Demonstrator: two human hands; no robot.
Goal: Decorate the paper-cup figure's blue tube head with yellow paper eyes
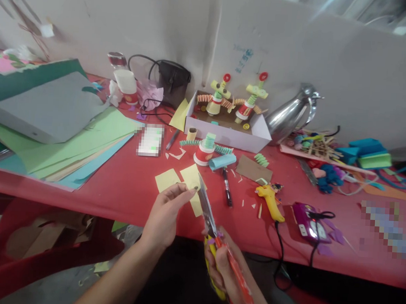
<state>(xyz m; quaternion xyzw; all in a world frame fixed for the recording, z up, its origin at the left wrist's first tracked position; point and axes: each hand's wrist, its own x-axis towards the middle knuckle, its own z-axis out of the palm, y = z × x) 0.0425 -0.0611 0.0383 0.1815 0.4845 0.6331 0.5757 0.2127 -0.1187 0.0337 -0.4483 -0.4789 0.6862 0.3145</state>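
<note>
My left hand (168,207) pinches a small piece of yellow paper (193,181) between thumb and fingers. In my right hand (226,257) is a pair of scissors (207,209) with red and yellow handles, its blades pointing up at the held paper. Behind the left fingers, another yellow paper piece (165,179) lies on the red table. Just beyond stands a paper-cup figure (205,152) with folded green arms, beside a rolled blue paper (223,161). A black marker (227,187) lies right of the blades.
Two finished-looking cup figures (215,102) stand in a white box (224,134) near the wall. A yellow glue gun (270,201) with a trailing cord and a purple device (310,223) lie right. Coloured sheets (70,149) spread left; a metal jug (292,111) leans behind.
</note>
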